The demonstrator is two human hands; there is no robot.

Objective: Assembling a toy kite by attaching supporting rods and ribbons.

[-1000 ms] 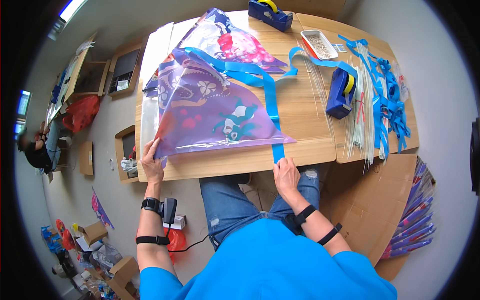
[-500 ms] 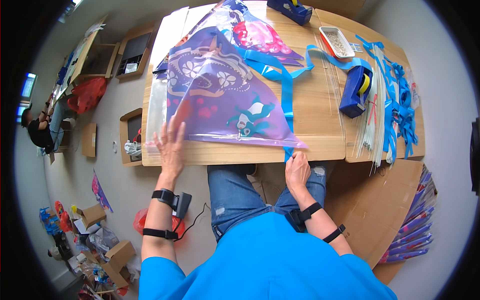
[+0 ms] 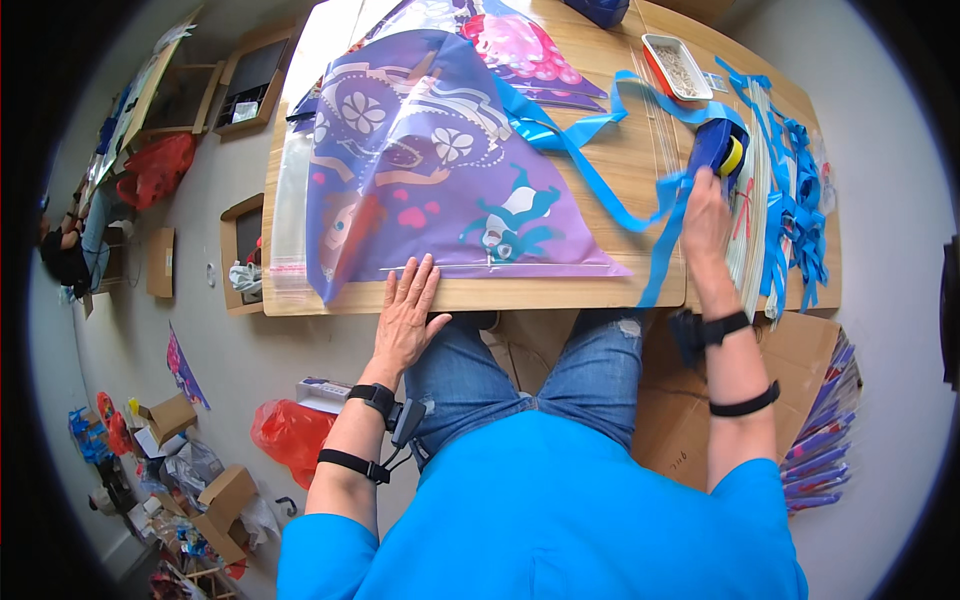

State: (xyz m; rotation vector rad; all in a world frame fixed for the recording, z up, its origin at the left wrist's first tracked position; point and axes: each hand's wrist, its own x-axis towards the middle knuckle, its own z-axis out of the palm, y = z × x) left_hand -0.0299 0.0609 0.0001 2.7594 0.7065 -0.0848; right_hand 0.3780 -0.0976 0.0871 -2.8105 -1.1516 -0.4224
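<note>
While the left hand [image 3: 405, 315] lies open, its fingers spread over the lower edge of the purple plastic sheet [image 3: 400, 170] left of centre in the frame, the right hand [image 3: 708, 220] is at the blue tape dispenser [image 3: 712, 145] on the right. That hand's fingers are curled and blurred, so I cannot tell whether they grip the blue ribbon [image 3: 660, 262] beside them. The left fingers seem placed to steady the sheet against the wooden table [image 3: 560, 296]; the dispenser probably stands to the right for easy reach.

Roughly triangular, the sheet looks thin and glossy, with soft folds on its left side. White flowers [image 3: 362, 113] and a teal-and-white animal [image 3: 520, 205] are printed on it, and a slim pale strip [image 3: 570, 270] runs along its lower edge towards the pointed right corner. Another printed sheet [image 3: 540, 60] lies behind it, near the top of the frame.
</note>
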